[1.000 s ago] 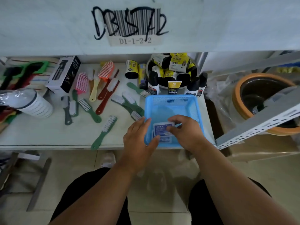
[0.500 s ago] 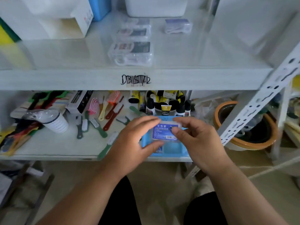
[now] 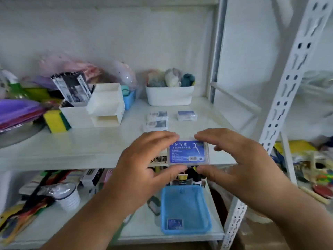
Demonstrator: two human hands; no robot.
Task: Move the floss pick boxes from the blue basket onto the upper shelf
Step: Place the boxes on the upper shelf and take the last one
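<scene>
Both hands hold one clear floss pick box with a blue label (image 3: 188, 152) in front of the upper shelf's (image 3: 90, 147) front edge. My left hand (image 3: 144, 163) pinches its left side between thumb and fingers. My right hand (image 3: 234, 159) grips its right side the same way. On the lower shelf the blue basket (image 3: 185, 210) holds one more blue-labelled box (image 3: 175, 223) in its near left corner. Three floss pick boxes lie flat on the upper shelf: two in a column (image 3: 156, 120) and one to the right (image 3: 186, 115).
On the upper shelf stand white organiser boxes (image 3: 106, 107), a white tub of cloth items (image 3: 169, 94), a yellow-green sponge (image 3: 55, 120) and purple bags. A perforated white upright (image 3: 281, 109) rises at right. Brushes, a plastic cup (image 3: 67, 197) and bottles crowd the lower shelf.
Both hands lifted the floss pick box out of the blue basket and raised it to the upper shelf's front edge. My view tilted upward.
</scene>
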